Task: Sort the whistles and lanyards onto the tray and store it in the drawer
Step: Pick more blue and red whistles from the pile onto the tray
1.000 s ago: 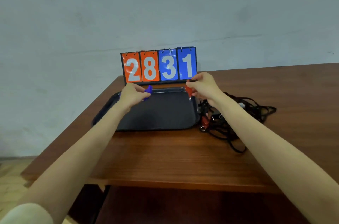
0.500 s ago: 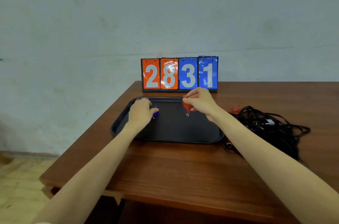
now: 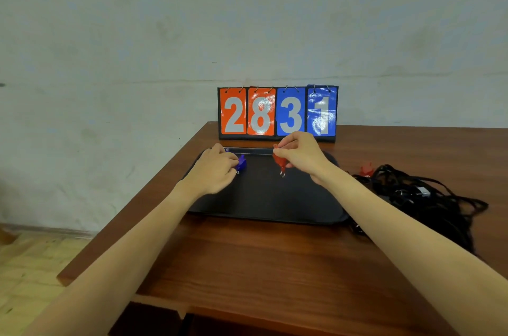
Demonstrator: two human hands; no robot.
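Observation:
A dark tray (image 3: 264, 199) lies on the wooden table. My left hand (image 3: 215, 170) holds a blue whistle (image 3: 241, 162) low over the tray's far left part; whether it touches the tray I cannot tell. My right hand (image 3: 301, 155) pinches a red whistle (image 3: 279, 161) above the tray's far middle, its metal ring hanging down. To the right of the tray sits a tangled heap of black lanyards (image 3: 420, 198), with another red whistle (image 3: 367, 169) at its far left edge.
A flip scoreboard (image 3: 277, 113) reading 2831 stands behind the tray against the wall. The table's left edge (image 3: 132, 206) drops off to a tiled floor. A dark opening shows under the table's front edge.
Both hands have moved left over the tray, each still with its whistle. The left hand has lowered toward the tray's surface. The camera view has shifted.

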